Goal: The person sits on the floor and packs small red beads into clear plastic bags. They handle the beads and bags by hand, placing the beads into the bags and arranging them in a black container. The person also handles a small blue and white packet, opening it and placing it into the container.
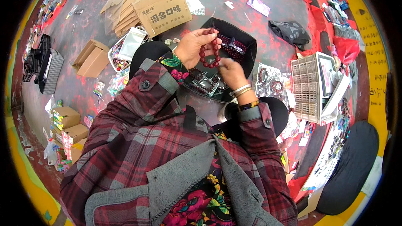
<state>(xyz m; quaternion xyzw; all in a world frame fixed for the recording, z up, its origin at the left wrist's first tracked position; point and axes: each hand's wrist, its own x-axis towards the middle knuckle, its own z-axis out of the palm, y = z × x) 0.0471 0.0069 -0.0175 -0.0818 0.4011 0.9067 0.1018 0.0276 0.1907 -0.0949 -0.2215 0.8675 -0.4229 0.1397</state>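
A bracelet of dark red beads [216, 61] hangs as a loop from my left hand [191, 49], whose thumb and fingers are closed on its upper part. Close to the loop's lower right side is my right hand [233, 74], its fingers curled together and slightly blurred. Whatever is between those fingers, if anything, is too small to make out. Both hands are above an open black bin [248, 37]. Inside the bin lie more dark red bead strands [229, 44] and several clear plastic packets [208, 84], partly hidden by my hands.
Beyond my left hand stand a cardboard box [164, 10] and a smaller open carton [91, 58]. A white tray [113, 58] holds small colourful items. To the right are clear bead packets [268, 80], a cream plastic crate [302, 84] and a dark bag [289, 32].
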